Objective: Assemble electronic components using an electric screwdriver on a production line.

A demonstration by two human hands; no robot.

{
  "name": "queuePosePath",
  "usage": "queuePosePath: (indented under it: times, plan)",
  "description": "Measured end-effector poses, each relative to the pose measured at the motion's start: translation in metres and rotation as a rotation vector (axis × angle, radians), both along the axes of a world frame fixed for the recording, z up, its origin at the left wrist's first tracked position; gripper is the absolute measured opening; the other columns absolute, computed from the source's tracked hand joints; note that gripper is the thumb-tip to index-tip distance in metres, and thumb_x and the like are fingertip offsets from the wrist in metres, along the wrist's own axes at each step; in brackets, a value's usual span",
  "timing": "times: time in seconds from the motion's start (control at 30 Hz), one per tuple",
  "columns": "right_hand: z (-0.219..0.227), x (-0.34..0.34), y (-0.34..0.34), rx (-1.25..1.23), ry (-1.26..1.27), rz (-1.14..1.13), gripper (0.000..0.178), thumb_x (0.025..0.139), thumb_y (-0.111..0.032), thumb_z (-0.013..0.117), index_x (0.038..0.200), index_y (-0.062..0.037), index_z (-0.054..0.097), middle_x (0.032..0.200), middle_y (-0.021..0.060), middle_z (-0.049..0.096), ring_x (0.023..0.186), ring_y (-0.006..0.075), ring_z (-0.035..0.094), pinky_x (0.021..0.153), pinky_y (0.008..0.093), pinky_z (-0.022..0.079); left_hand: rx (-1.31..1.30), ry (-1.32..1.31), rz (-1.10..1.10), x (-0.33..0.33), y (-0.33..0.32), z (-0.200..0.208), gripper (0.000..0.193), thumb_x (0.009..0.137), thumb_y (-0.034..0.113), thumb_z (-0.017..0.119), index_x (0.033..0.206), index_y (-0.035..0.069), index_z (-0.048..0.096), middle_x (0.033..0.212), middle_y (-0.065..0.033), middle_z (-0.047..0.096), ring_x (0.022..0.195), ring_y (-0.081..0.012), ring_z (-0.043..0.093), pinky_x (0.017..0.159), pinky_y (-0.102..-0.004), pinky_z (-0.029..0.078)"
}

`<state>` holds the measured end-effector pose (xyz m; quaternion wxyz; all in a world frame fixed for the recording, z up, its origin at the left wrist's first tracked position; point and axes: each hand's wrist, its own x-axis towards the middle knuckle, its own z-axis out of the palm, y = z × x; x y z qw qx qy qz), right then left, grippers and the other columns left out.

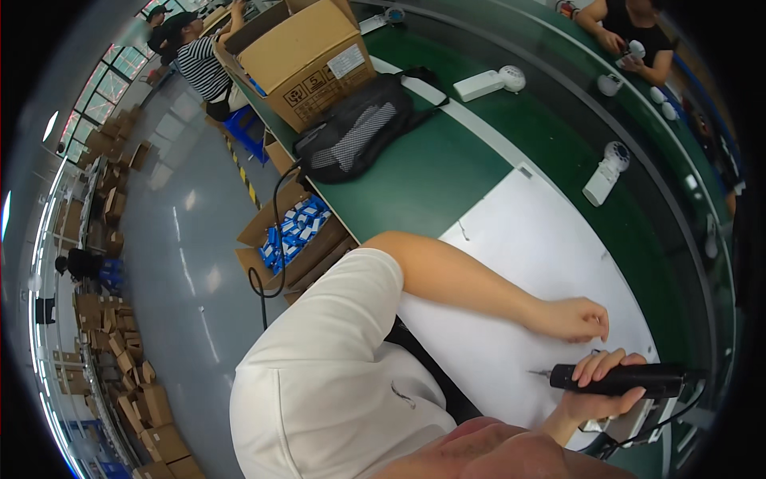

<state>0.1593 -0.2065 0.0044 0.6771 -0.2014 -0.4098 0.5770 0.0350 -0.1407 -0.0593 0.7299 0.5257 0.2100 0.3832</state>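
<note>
My right hand grips a black electric screwdriver, its thin metal bit pointing left over a white work sheet. Just beyond the tool, my left hand hovers at the sheet with its fingers curled in and thumb close to them. Whatever those fingers hold, if anything, is too small or hidden to name. Beneath my right hand stands a pale fixture, partly covered, with a dark cable beside it.
A green conveyor belt carries white cameras along the far side. Left of the sheet lie a black backpack and a large carton. Blue packets fill a box below the bench edge. A co-worker handles a white part opposite.
</note>
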Motion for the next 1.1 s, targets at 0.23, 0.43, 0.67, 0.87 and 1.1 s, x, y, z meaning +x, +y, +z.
queuePosePath:
  times: [0.23,0.43,0.67,0.87,1.1]
  plan:
    - [-0.004,-0.016,0.008,-0.284,-0.035,-0.038,0.045,0.095,-0.055,0.038,0.098,-0.0104,0.045,0.055,0.0001,0.039,0.033,0.0072,0.032,0.029,0.0181,0.028,0.110,0.003,0.014,0.006,-0.004,-0.011,0.017,0.091,0.006,0.043,0.098,0.001,0.057,0.074,-0.0045,0.062,0.066,-0.0137,0.056,0.062,-0.0244,0.046]
    - [-0.008,-0.027,0.013,-0.402,-0.074,-0.138,0.043,0.096,-0.054,0.036,0.094,-0.0114,0.045,0.053,-0.0016,0.036,0.031,0.0063,0.029,0.027,0.0180,0.026,-0.150,-0.136,-0.082,0.010,-0.001,-0.016,0.019,0.089,0.000,0.036,0.100,-0.002,0.052,0.078,-0.0069,0.063,0.070,-0.0152,0.059,0.068,-0.0258,0.050]
    - [-0.008,-0.026,0.015,-0.360,-0.098,-0.117,0.043,0.096,-0.054,0.035,0.091,-0.0119,0.044,0.052,-0.0026,0.035,0.031,0.0063,0.029,0.027,0.0182,0.026,-0.195,-0.161,-0.148,0.004,0.002,-0.010,0.021,0.090,0.000,0.035,0.100,-0.001,0.053,0.082,-0.0072,0.063,0.071,-0.0155,0.059,0.071,-0.0249,0.049]
    - [0.005,-0.031,0.009,-0.457,-0.011,-0.092,0.043,0.095,-0.055,0.038,0.091,-0.0125,0.045,0.050,-0.0029,0.034,0.031,0.0060,0.030,0.028,0.0183,0.025,-0.116,-0.179,-0.059,0.016,0.001,-0.026,0.020,0.092,0.002,0.033,0.096,0.003,0.053,0.074,-0.0023,0.061,0.060,-0.0125,0.057,0.059,-0.0209,0.049]
    - [-0.009,-0.017,0.012,-0.446,0.069,-0.056,0.042,0.095,-0.054,0.042,0.089,-0.0125,0.046,0.049,-0.0030,0.037,0.031,0.0060,0.031,0.029,0.0194,0.026,-0.099,-0.129,-0.055,0.011,-0.008,0.001,0.018,0.089,-0.001,0.033,0.094,0.002,0.050,0.076,-0.0036,0.061,0.052,-0.0114,0.053,0.046,-0.0198,0.044]
